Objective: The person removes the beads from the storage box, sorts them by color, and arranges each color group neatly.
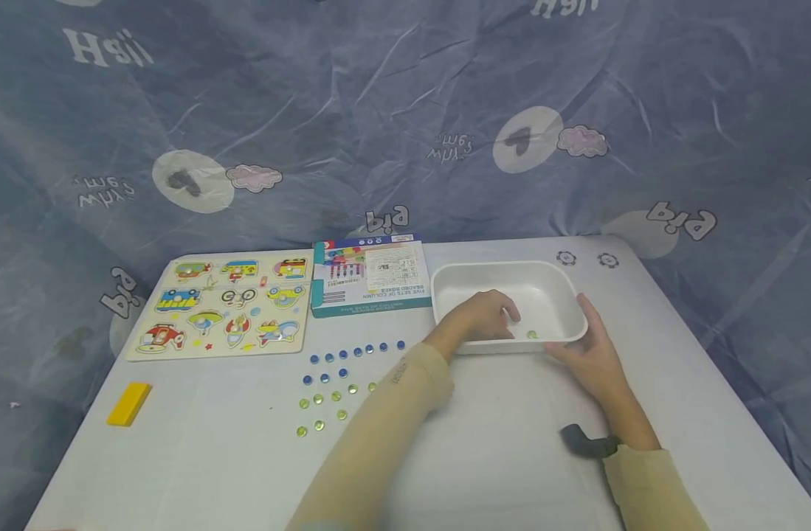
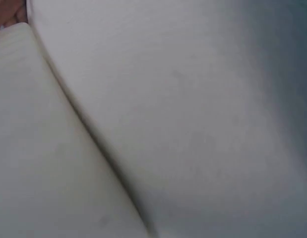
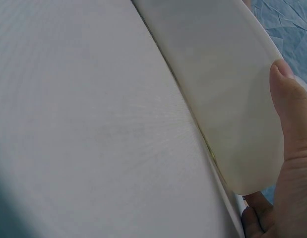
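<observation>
My left hand [image 1: 488, 316] reaches over the near rim into a white plastic tray [image 1: 551, 295]. Its thumb and a bent finger stand apart above the tray floor. Just right of those fingertips, a green glass bead [image 1: 532, 335] lies in the tray, with a gap between. The palm side is hidden. My right hand [image 1: 594, 350] grips the tray's near right corner; in the right wrist view its thumb [image 3: 287, 99] presses the outer wall near the rim, and other fingers show below the corner. The left wrist view shows mostly the tray wall [image 2: 49, 148] and white cloth.
Left of the tray lie rows of blue glass beads [image 1: 343, 355] and green glass beads [image 1: 336, 396], partly behind my left sleeve. Behind them are a boxed bead set [image 1: 372, 276] and a picture peg puzzle [image 1: 222, 306]. A yellow block [image 1: 129, 403] sits near the left edge.
</observation>
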The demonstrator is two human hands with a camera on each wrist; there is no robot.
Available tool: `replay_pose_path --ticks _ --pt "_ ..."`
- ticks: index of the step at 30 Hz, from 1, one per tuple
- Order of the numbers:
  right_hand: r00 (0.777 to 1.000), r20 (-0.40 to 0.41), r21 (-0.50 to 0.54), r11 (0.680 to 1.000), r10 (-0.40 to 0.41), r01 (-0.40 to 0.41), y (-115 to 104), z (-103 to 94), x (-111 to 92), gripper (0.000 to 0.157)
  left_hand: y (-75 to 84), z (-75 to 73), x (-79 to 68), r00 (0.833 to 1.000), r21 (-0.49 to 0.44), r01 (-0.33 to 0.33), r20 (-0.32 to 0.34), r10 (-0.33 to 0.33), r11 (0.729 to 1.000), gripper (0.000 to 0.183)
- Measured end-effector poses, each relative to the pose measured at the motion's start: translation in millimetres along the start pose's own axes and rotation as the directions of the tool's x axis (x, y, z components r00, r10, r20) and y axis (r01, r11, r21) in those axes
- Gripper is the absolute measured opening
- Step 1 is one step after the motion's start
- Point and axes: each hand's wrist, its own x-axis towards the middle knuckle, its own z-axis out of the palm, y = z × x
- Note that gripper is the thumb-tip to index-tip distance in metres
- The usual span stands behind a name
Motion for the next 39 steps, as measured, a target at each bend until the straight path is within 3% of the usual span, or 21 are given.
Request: replay_pose_path --ticks 8,11,19,32,39 --pt "1.0 0.005 0.009 1.0 0.022 -0.022 0.2 0.3 -0.2 0.11 2.1 13.6 14.3 0.999 -0.032 -0.047 0.015 0.048 0.998 0.025" --pt "1.0 0.012 0.02 1.0 0.024 -0.024 0.0 0.0 0.7 0.11 6.7 16.2 17.8 0.998 0.003 -0.063 0.015 0.063 0.998 0.026" --pt "1.0 0.015 0.039 0.999 0.015 -0.016 -4.1 -0.2 0.5 0.109 12.9 20.9 21.4 1.0 0.063 -0.016 0.005 0.016 0.998 0.018" --pt "1.0 0.015 0.053 0.999 0.014 -0.015 -3.7 -0.3 0.3 0.109 17.8 25.0 20.9 1.0 0.018 -0.01 0.029 0.009 1.0 0.013" --pt "1.0 0.024 0.042 0.999 0.013 -0.014 -3.0 -0.3 -0.1 0.108 21.6 17.7 18.1 0.996 0.039 -0.054 -0.065 0.056 0.998 0.014"
